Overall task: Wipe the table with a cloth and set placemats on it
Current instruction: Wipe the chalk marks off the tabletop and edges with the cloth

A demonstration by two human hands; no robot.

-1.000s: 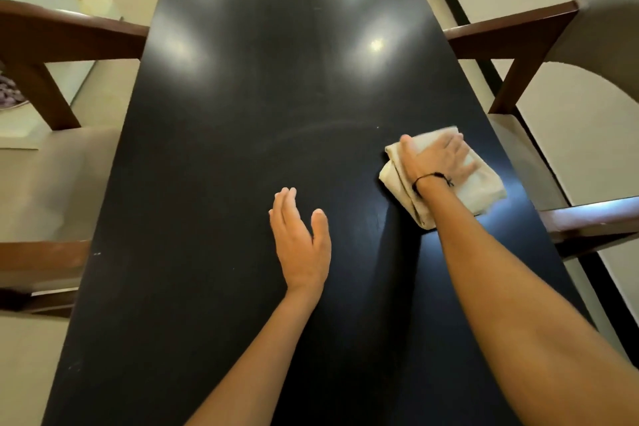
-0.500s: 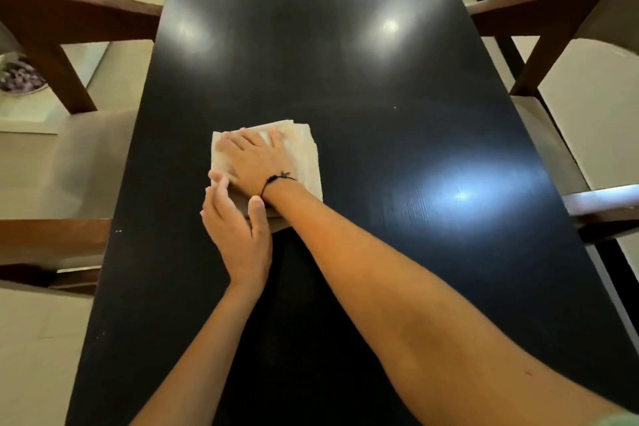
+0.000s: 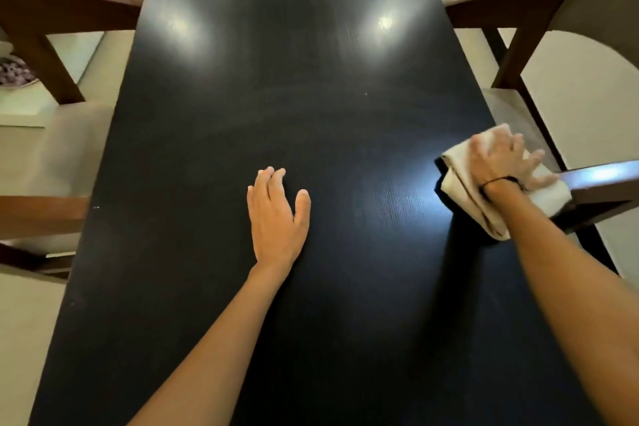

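One view only, from the head camera, looking down the length of a long black table [image 3: 311, 114]. Both hands are on it. The right hand [image 3: 501, 162] lies spread over a folded pale cloth [image 3: 463, 197] at the table's right edge, fingers splayed and fairly straight, pressing the cloth down, not clutching it; the hand is blurred, so the exact lie of each finger is hard to read. Part of the cloth reaches out past the edge, close to the arm of a wooden chair [image 3: 601, 183] there. The left hand [image 3: 276, 218] rests flat near the middle of the table, fingers together and straight, thumb out, holding nothing; it looks to be bracing the body.

No placemats show anywhere in this view, so the wiping appears to be the step in hand and the setting of mats is yet to come.

To wipe well from here, my judgement is that the palm should stay broad on the cloth with even weight, so the folded layers do not slide apart or bunch under the wrist. With the cloth at the edge, a pass back across toward the left side would suit, each pass overlapping the one beside it. A small pale speck [image 3: 366, 93] lies farther up the table, and faint streaks show near it, so that stretch probably needs attention. The left hand would have to lift or shift for the patch under it to be wiped. One risk: cloth hanging over the edge could catch on the chair arm.
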